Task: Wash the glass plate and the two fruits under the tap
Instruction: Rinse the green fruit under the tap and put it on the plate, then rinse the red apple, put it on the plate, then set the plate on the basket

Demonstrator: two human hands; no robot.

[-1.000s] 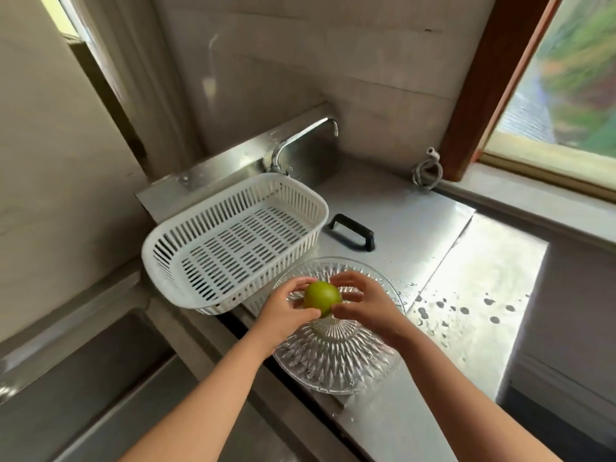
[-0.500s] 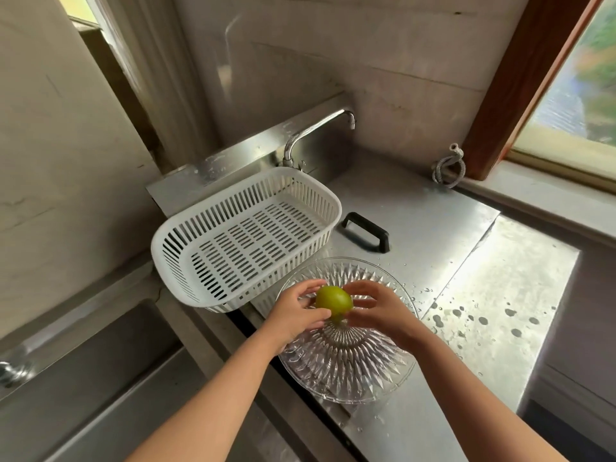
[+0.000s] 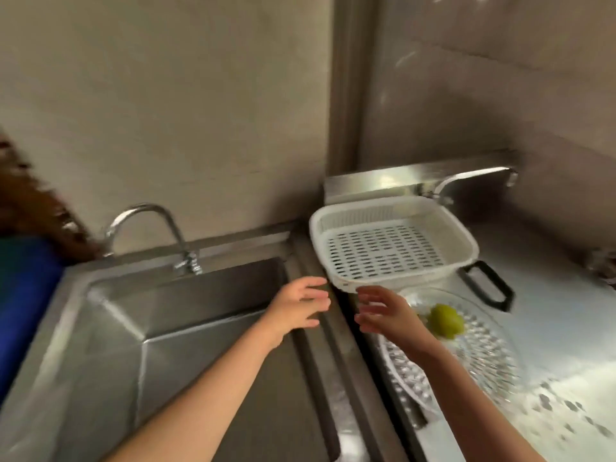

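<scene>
A green fruit point(image 3: 446, 321) lies in the cut-glass plate point(image 3: 480, 358) on the steel counter at the right. My right hand point(image 3: 386, 313) hovers open over the plate's left rim, just left of the fruit and not touching it. My left hand point(image 3: 298, 306) is open with fingers spread, above the ridge between the sink and the counter. A curved tap point(image 3: 146, 228) stands at the back of the steel sink point(image 3: 110, 335) on the left. I see only one fruit. The picture is blurred by motion.
A white slotted basket point(image 3: 393, 245) sits behind the plate, with a second tap point(image 3: 473, 180) behind it. A black handle point(image 3: 488, 285) lies right of the basket. Water drops spot the counter at the lower right. Something blue point(image 3: 23, 301) stands at the left edge.
Both hands have let go of the green fruit, which now rests in the plate. The hands have moved left toward the sink, and my view has swung left so the sink and its tap show.
</scene>
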